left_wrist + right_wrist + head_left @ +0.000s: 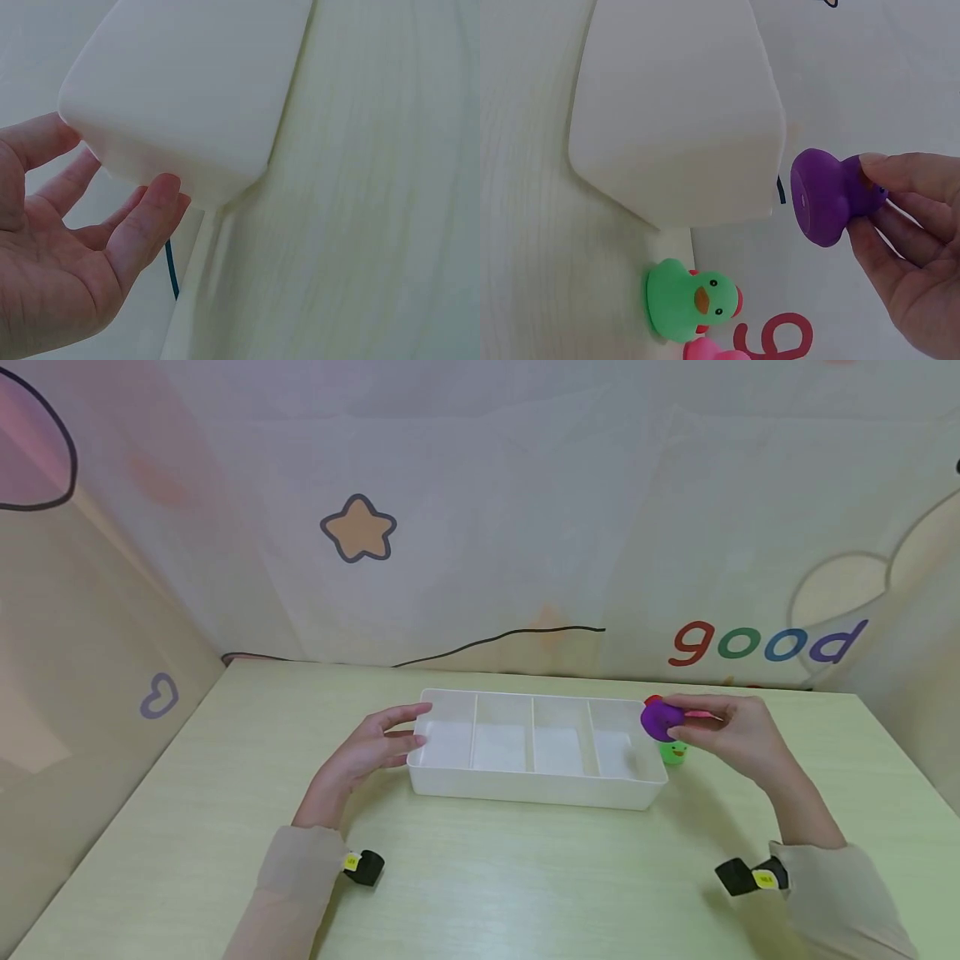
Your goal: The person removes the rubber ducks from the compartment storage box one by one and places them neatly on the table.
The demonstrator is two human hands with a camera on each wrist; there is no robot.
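My right hand [738, 735] pinches a purple rubber duck [662, 720] by its head, between thumb and fingertips. In the right wrist view the duck [821, 196] is tipped on its side in the air, its flat base facing the white tray [682, 112]. The tray [525, 785] is long, with several bare compartments. At its left end my left hand [375, 735] touches the end wall with relaxed fingers, as the left wrist view also shows. A green duck [679, 300] stands by the tray's right end, with a pink duck [712, 351] partly in sight beside it.
The tray stands on a pale wooden table [525, 877] near its back edge. Behind the table hangs a printed cloth [487, 527] with a star and the word "good". Something red [652, 700] shows behind the purple duck, mostly hidden.
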